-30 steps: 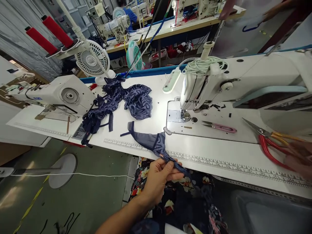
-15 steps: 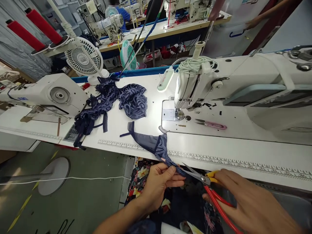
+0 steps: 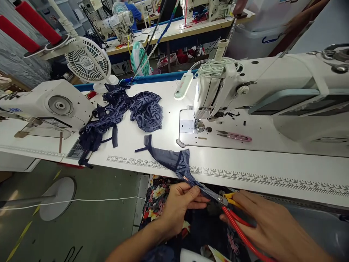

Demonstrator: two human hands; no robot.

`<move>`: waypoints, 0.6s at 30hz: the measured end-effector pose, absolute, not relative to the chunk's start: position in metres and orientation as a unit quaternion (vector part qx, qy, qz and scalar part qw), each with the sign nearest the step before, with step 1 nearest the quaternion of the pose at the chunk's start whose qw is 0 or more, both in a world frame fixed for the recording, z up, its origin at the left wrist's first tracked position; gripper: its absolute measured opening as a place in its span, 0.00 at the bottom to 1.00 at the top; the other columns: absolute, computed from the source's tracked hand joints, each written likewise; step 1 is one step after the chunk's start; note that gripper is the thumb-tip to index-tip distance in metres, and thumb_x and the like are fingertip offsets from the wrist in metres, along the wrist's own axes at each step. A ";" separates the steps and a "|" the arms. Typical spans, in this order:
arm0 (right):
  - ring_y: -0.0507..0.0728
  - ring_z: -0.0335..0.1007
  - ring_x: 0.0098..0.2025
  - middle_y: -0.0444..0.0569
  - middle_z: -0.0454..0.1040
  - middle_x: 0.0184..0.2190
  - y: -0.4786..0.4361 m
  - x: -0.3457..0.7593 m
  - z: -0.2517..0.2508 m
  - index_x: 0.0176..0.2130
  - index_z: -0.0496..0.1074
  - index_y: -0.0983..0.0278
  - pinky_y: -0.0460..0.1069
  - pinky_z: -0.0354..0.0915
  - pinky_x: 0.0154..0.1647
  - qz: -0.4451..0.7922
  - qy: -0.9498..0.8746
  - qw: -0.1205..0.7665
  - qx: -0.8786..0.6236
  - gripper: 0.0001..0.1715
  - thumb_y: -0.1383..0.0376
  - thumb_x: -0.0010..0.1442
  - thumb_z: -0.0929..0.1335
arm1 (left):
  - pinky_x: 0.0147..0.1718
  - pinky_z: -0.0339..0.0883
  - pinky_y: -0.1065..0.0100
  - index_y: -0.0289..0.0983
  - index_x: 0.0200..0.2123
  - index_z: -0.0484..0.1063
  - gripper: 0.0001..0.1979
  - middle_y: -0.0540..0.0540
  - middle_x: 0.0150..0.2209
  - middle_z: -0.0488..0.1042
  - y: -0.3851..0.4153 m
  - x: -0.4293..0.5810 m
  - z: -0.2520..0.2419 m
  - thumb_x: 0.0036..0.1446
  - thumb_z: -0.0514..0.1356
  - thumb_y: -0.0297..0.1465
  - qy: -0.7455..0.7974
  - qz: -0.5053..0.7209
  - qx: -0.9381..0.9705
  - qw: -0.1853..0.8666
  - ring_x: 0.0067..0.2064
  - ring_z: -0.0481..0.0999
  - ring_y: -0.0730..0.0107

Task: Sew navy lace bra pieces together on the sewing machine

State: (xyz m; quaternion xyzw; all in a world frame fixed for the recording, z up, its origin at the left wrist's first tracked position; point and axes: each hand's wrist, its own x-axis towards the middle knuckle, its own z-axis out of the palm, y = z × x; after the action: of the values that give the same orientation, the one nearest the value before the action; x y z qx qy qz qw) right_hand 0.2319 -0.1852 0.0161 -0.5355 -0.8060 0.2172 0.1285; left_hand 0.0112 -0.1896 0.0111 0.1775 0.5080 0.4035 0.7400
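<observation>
My left hand (image 3: pixel 181 205) pinches the near end of a navy lace and mesh garment piece (image 3: pixel 170 158), just off the table's front edge. The rest of that piece lies across the printed ruler on the tabletop. In my right hand (image 3: pixel 261 222) are scissors (image 3: pixel 231 213) with red and yellow handles. Their blades are nearly closed along the edge of the fabric beside my left fingertips; whether cloth sits between them is hard to see. A heap of navy lace garments (image 3: pixel 117 112) rests on the table farther left.
A sewing machine (image 3: pixel 212 91) stands at the right, with pink thread snips (image 3: pixel 234 136) and dark scraps on its bed. Another machine (image 3: pixel 54 105), a white fan (image 3: pixel 88 60) and red thread cones (image 3: pixel 40 22) are at the left. A person in blue (image 3: pixel 133 14) sits far back.
The scissors have moved left along the fabric, and their blades have gone from spread to nearly closed. My left hand keeps its pinch. The view has shifted slightly.
</observation>
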 end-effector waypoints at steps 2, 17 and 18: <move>0.54 0.68 0.25 0.46 0.72 0.27 -0.188 0.232 0.015 0.33 0.71 0.59 0.49 0.63 0.25 0.235 -0.822 0.099 -0.510 0.19 0.47 0.60 0.66 | 0.38 0.74 0.65 0.29 0.32 0.78 0.25 0.38 0.35 0.79 -0.189 0.013 0.012 0.43 0.72 0.47 0.508 0.407 0.175 0.738 0.36 0.80 0.63; 0.54 0.70 0.25 0.45 0.74 0.27 -0.203 0.219 0.011 0.30 0.66 0.59 0.47 0.63 0.24 0.295 -0.772 0.079 -0.558 0.22 0.45 0.61 0.65 | 0.40 0.73 0.63 0.30 0.31 0.81 0.24 0.40 0.31 0.79 -0.191 0.019 0.006 0.45 0.71 0.48 0.525 0.401 0.220 0.718 0.34 0.78 0.64; 0.54 0.70 0.25 0.45 0.73 0.26 -0.204 0.218 0.010 0.30 0.66 0.59 0.46 0.63 0.24 0.306 -0.765 0.080 -0.561 0.22 0.45 0.61 0.65 | 0.40 0.73 0.63 0.30 0.31 0.81 0.24 0.41 0.31 0.79 -0.191 0.019 0.006 0.45 0.71 0.48 0.526 0.400 0.220 0.718 0.34 0.78 0.64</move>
State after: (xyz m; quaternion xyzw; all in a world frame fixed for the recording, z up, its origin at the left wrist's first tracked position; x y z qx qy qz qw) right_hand 0.2177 -0.2041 0.0095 -0.5606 -0.7654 0.3057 0.0801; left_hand 0.0191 -0.1908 0.0057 0.2200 0.5257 0.4003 0.7176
